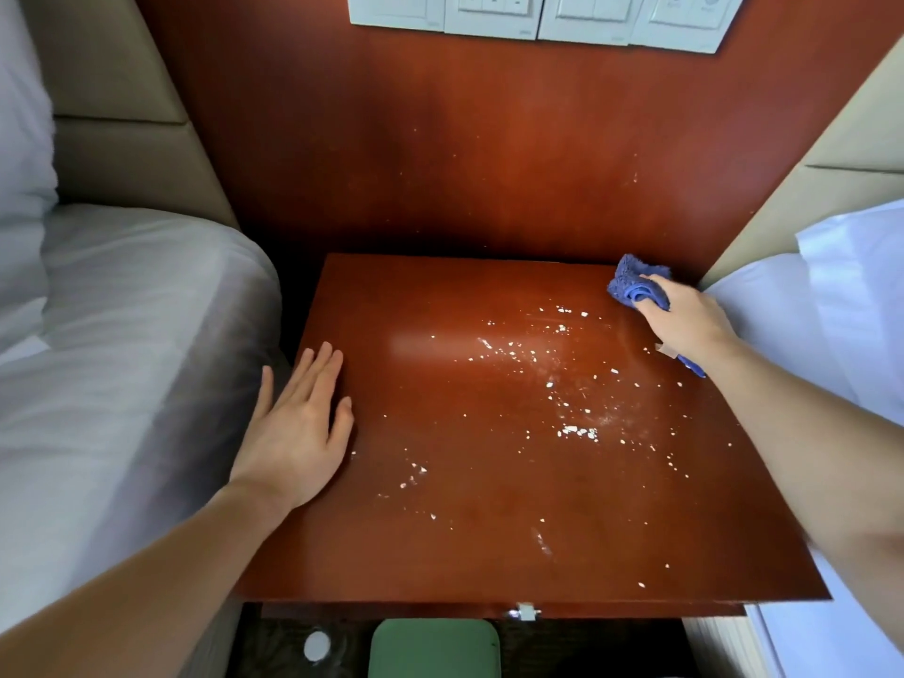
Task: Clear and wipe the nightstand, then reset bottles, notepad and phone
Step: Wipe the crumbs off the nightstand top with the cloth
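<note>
The reddish-brown nightstand top [440,540] fills the middle of the view and carries no bottles, notepad or phone. White crumbs and smears [567,413] are scattered over its centre and right half. My right hand [685,325] is at the far right corner, closed around a bunched blue cloth [636,283] pressed on the wood. My left hand [298,428] lies flat with fingers apart on the left edge of the top, holding nothing.
A bed with white sheets [122,359] is tight against the left side, and another white-covered bed [841,325] is on the right. A wood wall panel with white switch plates [538,14] rises behind. On the floor in front are a green object [435,648] and a small white round thing [317,645].
</note>
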